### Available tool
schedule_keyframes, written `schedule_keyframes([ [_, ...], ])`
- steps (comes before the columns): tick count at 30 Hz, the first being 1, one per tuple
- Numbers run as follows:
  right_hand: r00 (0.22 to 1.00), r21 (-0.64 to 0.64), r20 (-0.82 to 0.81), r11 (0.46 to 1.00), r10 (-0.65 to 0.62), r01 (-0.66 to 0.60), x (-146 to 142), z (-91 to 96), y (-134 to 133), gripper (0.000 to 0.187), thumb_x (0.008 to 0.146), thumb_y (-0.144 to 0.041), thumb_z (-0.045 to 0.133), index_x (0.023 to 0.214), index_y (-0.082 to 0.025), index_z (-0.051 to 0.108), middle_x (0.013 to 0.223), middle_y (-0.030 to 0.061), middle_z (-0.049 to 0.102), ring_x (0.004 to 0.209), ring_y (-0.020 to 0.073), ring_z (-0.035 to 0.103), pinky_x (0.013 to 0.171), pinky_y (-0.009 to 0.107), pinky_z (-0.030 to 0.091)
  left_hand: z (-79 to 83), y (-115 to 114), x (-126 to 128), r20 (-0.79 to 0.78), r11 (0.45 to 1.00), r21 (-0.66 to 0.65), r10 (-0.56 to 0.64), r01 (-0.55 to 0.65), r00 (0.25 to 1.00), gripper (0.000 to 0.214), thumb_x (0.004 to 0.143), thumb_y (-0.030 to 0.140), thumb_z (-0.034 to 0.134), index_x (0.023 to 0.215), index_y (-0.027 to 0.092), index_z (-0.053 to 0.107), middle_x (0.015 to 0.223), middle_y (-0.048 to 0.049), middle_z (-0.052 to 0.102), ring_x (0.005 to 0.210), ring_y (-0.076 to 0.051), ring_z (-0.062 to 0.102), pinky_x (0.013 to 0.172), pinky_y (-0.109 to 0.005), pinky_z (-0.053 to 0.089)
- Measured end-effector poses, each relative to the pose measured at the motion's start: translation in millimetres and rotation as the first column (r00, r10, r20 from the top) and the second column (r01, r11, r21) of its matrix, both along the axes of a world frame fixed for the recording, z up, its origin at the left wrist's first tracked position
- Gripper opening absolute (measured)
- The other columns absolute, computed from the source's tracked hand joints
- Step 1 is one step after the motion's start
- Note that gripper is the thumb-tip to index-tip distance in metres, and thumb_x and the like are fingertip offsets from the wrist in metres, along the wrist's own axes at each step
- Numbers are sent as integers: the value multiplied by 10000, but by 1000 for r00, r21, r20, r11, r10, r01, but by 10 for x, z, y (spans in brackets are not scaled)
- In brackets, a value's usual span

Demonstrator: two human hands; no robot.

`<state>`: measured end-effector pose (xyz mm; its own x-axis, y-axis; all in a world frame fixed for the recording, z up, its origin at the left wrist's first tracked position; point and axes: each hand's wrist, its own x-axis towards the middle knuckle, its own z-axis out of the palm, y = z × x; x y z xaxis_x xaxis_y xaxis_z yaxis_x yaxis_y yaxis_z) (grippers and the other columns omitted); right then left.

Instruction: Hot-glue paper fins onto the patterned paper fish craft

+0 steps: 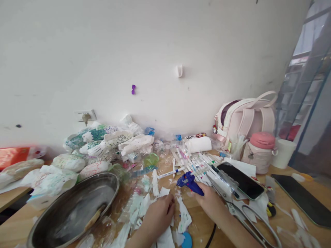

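My right hand (pixel 210 201) grips a blue glue gun (pixel 189 181), nozzle pointing left over the wooden table (pixel 305 193). My left hand (pixel 158 216) is curled, its fingers pressed down on white paper scraps (pixel 184 215) and clear plastic pieces just left of the gun. A black cord (pixel 212 236) runs off toward the near edge by my right wrist.
A metal bowl (pixel 74 208) sits at front left. Painted paper shapes (pixel 108 143) pile up by the wall. A row of markers (pixel 199 165), a phone (pixel 241 184), scissors (pixel 248 215), a tablet (pixel 302 199), a pink bottle (pixel 260 150), a white cup (pixel 284 153) and a pink backpack (pixel 245 117) fill the right side.
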<state>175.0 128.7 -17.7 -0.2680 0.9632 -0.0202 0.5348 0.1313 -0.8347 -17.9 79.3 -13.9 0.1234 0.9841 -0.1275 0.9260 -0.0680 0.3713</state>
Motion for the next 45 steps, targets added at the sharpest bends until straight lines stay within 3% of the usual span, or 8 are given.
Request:
schedule_keyframes([
  [10, 999, -18, -47, 1000, 2, -3, 17, -49, 19, 338, 726, -340, 518, 957, -134, 653, 950, 109, 687, 884, 272, 610, 820, 356, 441, 23, -11, 4, 1, 1000, -2, -4, 4, 1000, 206, 864, 241, 367, 943, 224, 557, 960, -36, 693, 882, -174, 628, 712, -257, 413],
  [16, 997, 11, 67, 999, -45, 45, -52, 110, -102, 250, 771, -300, 501, 937, -186, 650, 834, 63, 694, 806, 253, 628, 703, 312, 446, 14, -8, 14, 6, 1000, -2, -1, 1, 1000, 209, 862, 234, 371, 957, 223, 557, 964, -38, 693, 868, -176, 631, 699, -260, 413],
  [27, 982, 14, 178, 998, -60, 58, -63, 133, -141, 228, 790, -268, 511, 962, -213, 650, 842, 65, 693, 828, 261, 635, 673, 295, 430, -7, -9, 1, 0, 1000, 3, -10, 10, 1000, 192, 868, 241, 371, 938, 222, 550, 937, -32, 693, 860, -168, 630, 695, -250, 406],
  [33, 991, 22, 120, 998, -53, 51, -54, 181, -165, 278, 776, -265, 504, 998, -191, 656, 871, 73, 697, 830, 264, 633, 694, 310, 446, 15, -19, 11, -6, 1000, -2, -5, 5, 1000, 187, 865, 238, 375, 937, 228, 548, 941, -29, 694, 859, -167, 632, 680, -246, 404],
  [45, 999, -31, -36, 999, -16, 15, -3, 16, -23, 328, 731, -349, 518, 957, -150, 647, 930, 103, 691, 880, 271, 620, 811, 364, 447, 12, -11, 7, -10, 1000, -4, -13, 13, 1000, 202, 877, 253, 365, 964, 231, 547, 980, -34, 691, 886, -168, 630, 705, -250, 415],
])
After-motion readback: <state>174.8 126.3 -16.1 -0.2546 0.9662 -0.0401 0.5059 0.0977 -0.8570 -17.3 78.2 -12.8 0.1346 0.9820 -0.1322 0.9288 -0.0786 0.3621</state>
